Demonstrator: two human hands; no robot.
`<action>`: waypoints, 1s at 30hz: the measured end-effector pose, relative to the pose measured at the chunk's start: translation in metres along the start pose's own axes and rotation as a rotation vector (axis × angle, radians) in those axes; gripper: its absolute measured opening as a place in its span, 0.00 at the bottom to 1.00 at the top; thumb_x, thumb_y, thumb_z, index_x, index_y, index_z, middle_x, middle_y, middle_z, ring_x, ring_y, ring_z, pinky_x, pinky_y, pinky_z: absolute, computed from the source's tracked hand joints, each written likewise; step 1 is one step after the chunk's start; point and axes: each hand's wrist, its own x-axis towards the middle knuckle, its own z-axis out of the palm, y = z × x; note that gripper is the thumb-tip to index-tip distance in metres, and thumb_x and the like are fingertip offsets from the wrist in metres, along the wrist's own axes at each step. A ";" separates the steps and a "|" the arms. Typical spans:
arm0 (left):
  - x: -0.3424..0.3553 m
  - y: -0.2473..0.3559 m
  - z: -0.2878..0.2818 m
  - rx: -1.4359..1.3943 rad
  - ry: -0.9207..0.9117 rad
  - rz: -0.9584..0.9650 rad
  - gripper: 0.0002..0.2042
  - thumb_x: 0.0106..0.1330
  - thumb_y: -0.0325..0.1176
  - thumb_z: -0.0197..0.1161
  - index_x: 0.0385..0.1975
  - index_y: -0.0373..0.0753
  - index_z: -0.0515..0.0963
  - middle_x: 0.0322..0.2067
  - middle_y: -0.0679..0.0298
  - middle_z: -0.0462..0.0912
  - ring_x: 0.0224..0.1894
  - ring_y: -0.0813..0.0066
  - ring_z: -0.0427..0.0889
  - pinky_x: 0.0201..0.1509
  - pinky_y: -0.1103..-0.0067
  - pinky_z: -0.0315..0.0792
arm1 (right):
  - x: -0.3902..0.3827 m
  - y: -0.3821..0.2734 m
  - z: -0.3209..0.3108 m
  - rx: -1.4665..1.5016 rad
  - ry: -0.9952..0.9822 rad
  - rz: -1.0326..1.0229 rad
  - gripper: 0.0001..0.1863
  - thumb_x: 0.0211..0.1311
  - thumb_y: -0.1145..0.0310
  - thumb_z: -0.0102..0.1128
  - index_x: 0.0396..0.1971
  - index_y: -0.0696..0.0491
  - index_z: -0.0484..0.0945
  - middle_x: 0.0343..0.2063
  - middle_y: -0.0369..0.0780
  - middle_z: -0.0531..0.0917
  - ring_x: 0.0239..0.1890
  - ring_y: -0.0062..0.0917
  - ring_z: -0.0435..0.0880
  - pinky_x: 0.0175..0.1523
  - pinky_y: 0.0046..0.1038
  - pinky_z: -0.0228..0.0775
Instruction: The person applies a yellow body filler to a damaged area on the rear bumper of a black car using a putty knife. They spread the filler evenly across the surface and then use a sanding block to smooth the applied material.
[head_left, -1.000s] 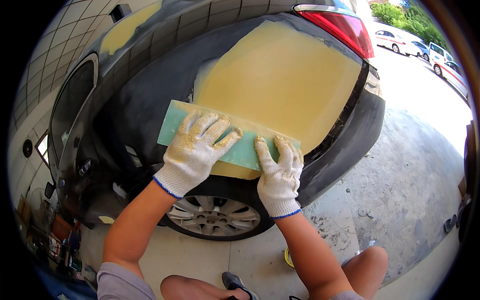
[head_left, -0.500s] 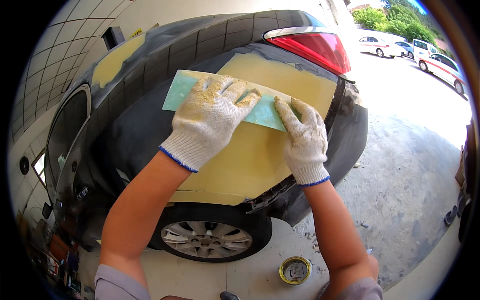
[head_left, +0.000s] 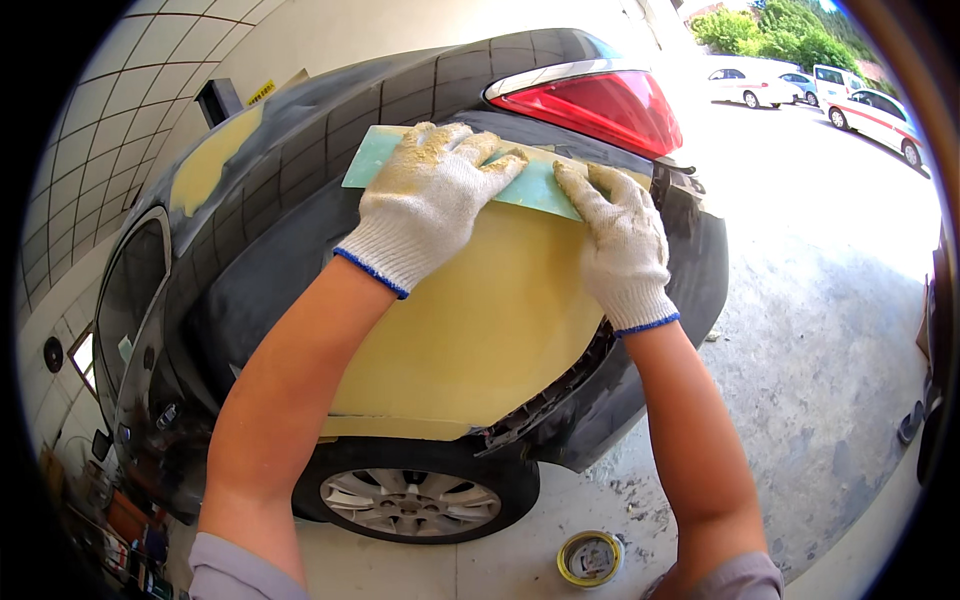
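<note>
Compared with one second ago, the left hand (head_left: 425,205) and the right hand (head_left: 628,245) have gone up, together with the green board (head_left: 540,188), from the lower part of the yellow patch (head_left: 470,330) to its upper part, near below the red tail light (head_left: 595,108). The lower area, which was partly covered before, is now uncovered, while the board hides some of the upper area. Both forearms (head_left: 275,400) reach higher in the view. The view itself has also shifted: the wheel (head_left: 410,502) appears lower, and the tin (head_left: 562,560), formerly mostly behind the right forearm, now shows its whole rim.
</note>
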 end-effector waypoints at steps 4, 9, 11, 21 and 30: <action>0.003 -0.006 0.009 0.032 0.057 0.014 0.25 0.65 0.28 0.65 0.64 0.46 0.85 0.62 0.54 0.85 0.69 0.50 0.79 0.75 0.60 0.71 | 0.007 0.003 0.009 -0.017 0.003 0.014 0.37 0.60 0.81 0.58 0.68 0.35 0.84 0.61 0.46 0.83 0.64 0.45 0.81 0.70 0.46 0.73; -0.016 -0.004 0.007 0.044 0.084 0.010 0.24 0.66 0.26 0.64 0.63 0.48 0.87 0.62 0.56 0.85 0.69 0.52 0.79 0.76 0.60 0.71 | -0.011 -0.017 0.015 -0.021 0.006 0.065 0.37 0.60 0.81 0.59 0.67 0.33 0.84 0.62 0.45 0.82 0.66 0.46 0.79 0.72 0.47 0.70; -0.033 -0.004 0.003 0.042 0.091 0.011 0.23 0.66 0.26 0.64 0.62 0.48 0.87 0.62 0.57 0.85 0.69 0.53 0.79 0.76 0.60 0.70 | -0.024 -0.033 0.021 -0.009 0.009 0.094 0.37 0.59 0.81 0.60 0.67 0.33 0.85 0.61 0.45 0.81 0.66 0.46 0.78 0.73 0.47 0.70; -0.152 0.011 -0.017 0.019 -0.013 -0.013 0.25 0.63 0.24 0.65 0.60 0.51 0.89 0.61 0.62 0.86 0.68 0.57 0.80 0.78 0.57 0.69 | -0.120 -0.134 0.045 0.046 0.006 0.138 0.38 0.54 0.81 0.64 0.66 0.35 0.86 0.61 0.46 0.78 0.67 0.47 0.76 0.75 0.53 0.64; -0.258 0.050 -0.061 -0.012 -0.182 -0.127 0.26 0.57 0.24 0.67 0.57 0.52 0.91 0.60 0.63 0.87 0.65 0.57 0.82 0.77 0.56 0.71 | -0.190 -0.216 0.028 0.138 -0.160 0.122 0.39 0.48 0.83 0.64 0.64 0.38 0.87 0.60 0.47 0.77 0.67 0.49 0.75 0.75 0.58 0.64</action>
